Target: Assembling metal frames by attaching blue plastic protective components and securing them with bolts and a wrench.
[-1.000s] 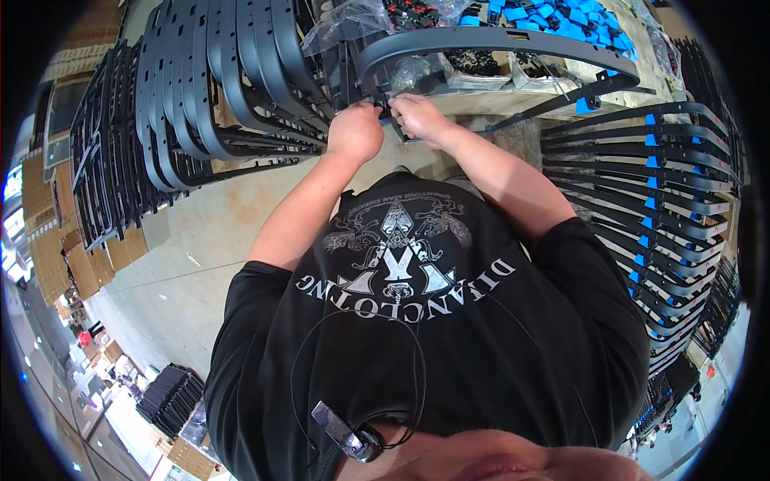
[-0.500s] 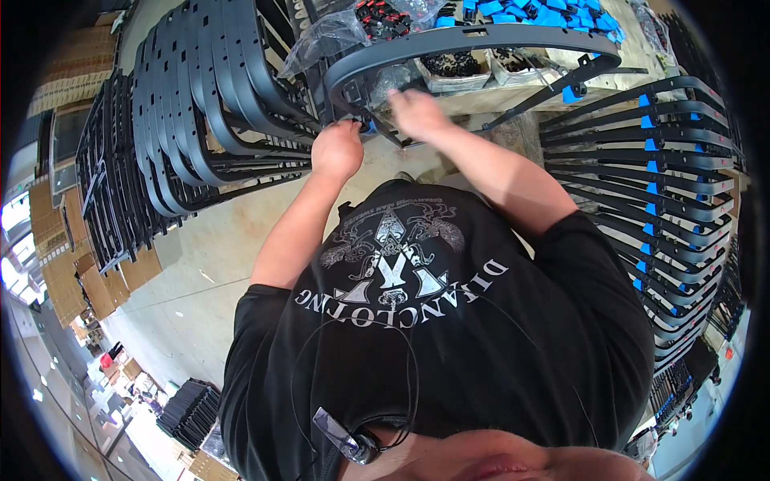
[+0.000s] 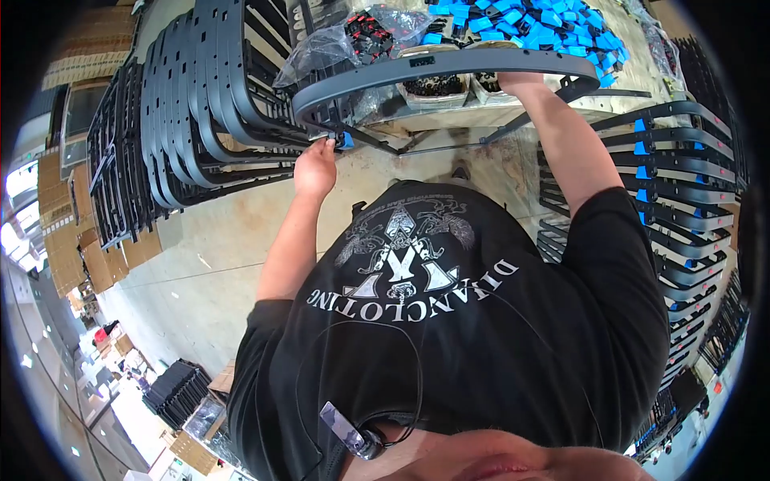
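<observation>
Two hands work one dark curved frame piece [image 3: 449, 68] in the head view, and both have spread apart since half a second ago: the right hand [image 3: 521, 80], then close to the left near the frame's left end, now grips far along the bar toward its right end. The left hand [image 3: 315, 170] sits at the left end, its fingers [image 3: 325, 144] pinched together at a small blue clip [image 3: 346, 141] on the frame's lower corner. The right hand's fingers are wrapped over the bar, mostly hidden behind it.

The frame piece is held up above the surface [image 3: 449, 120] that carries the bins of blue clips [image 3: 529, 28]. Its long axis runs left to right across the picture, arching upward in the middle, both ends curving down toward the person.

Stacks of similar dark frames [image 3: 184, 112] stand at left; more with blue clips fitted [image 3: 682, 200] at right.
</observation>
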`<state>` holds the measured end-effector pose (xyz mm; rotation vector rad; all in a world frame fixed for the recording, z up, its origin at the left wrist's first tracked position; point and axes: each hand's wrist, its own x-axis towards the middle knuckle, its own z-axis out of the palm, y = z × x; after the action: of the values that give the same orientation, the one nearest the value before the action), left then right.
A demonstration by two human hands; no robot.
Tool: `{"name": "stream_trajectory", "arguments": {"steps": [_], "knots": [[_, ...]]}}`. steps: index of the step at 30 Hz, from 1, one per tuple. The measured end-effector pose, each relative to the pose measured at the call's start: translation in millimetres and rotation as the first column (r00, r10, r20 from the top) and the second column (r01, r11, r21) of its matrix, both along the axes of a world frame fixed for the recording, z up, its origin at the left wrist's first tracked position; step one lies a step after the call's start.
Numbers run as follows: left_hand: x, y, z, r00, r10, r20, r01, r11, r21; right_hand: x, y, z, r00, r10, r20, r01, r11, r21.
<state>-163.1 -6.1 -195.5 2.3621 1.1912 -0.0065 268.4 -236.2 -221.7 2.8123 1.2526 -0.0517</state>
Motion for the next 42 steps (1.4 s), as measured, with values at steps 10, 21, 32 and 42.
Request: {"name": "stream_trajectory", "arguments": {"steps": [10,21,32,42], "knots": [[60,-97,51,0.839,0.452,0.304,0.012,0.543,-0.839,-143,-39,105,0.886,0.321,-0.334,-0.238,0.934,0.266],[15,-76,46,0.734,0.212,0.645,0.113,0.898,-0.424,-206,-24,70,0.849,0.277,-0.45,-0.058,0.895,0.443],[-55,23,-26,0.605,0.447,0.659,-0.008,0.831,-0.557,-281,21,57,0.212,0.075,-0.974,0.522,0.834,0.178],[-21,34,-68,0.511,0.593,0.623,-0.056,0.746,-0.664,-301,16,30,0.352,0.118,-0.928,0.597,0.736,0.32]]}}
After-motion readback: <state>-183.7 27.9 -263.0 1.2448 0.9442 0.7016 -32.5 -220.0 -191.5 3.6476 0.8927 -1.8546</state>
